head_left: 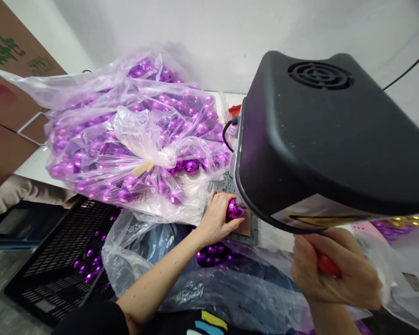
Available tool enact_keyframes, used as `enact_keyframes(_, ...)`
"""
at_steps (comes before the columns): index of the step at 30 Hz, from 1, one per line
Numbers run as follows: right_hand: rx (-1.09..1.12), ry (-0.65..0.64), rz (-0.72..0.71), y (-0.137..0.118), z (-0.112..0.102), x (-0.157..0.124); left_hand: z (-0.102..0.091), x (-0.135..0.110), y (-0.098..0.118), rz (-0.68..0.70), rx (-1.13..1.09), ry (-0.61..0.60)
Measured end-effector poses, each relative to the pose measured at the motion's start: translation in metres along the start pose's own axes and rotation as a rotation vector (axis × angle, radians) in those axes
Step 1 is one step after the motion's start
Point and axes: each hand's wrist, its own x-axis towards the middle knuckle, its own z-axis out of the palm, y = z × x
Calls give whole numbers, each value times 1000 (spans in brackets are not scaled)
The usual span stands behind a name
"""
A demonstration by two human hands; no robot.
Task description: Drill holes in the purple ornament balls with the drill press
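Observation:
My left hand (216,218) grips a shiny purple ball ornament (234,210) and holds it on a brown pad of a grey plate (253,232), right under the head of a big black machine (328,139). My right hand (335,274) is closed around a red handle (326,266) just below the machine's front edge. A large clear plastic bag (132,135) stuffed with several purple ornaments lies on the white table behind my left hand. More purple ornaments (212,256) sit in a clear bag below my left wrist.
A black perforated crate (70,251) with a few purple ornaments stands on the floor at the left. A brown cardboard box (7,93) leans at the far left. Gold pieces (405,219) lie at the right under the machine. Another person's sleeve (17,193) shows at the left edge.

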Motion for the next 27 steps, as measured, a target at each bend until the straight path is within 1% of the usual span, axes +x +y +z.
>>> enact_keyframes(3,-9,66,-31,-2,7,0,0,0,0,-10,12,-13)
enact_keyframes(8,-6,148,-33,-2,18,-1,0,-1,0,-23,10,-39)
enact_keyframes(11,-4,156,-37,-1,19,-3,0,-1,-1,-23,-25,-27)
enact_keyframes(14,-16,134,-43,2,19,-10,0,0,1,-29,-51,-21)
enact_keyframes(17,-50,102,-52,12,27,-22,-3,2,5,-53,-50,-50)
enact_keyframes(20,-69,147,-122,29,45,-32,-6,4,9,-62,-41,-70)
enact_keyframes(22,-75,173,-164,37,55,-31,-6,4,9,-52,-27,-69)
enact_keyframes(24,-81,135,-182,38,55,-26,-5,4,8,-38,-17,-54)
enact_keyframes(25,-81,94,-184,36,51,-22,-4,3,7,-33,-15,-46)
enact_keyframes(27,-74,-6,-181,25,35,-10,-3,2,4,-31,-11,-37)
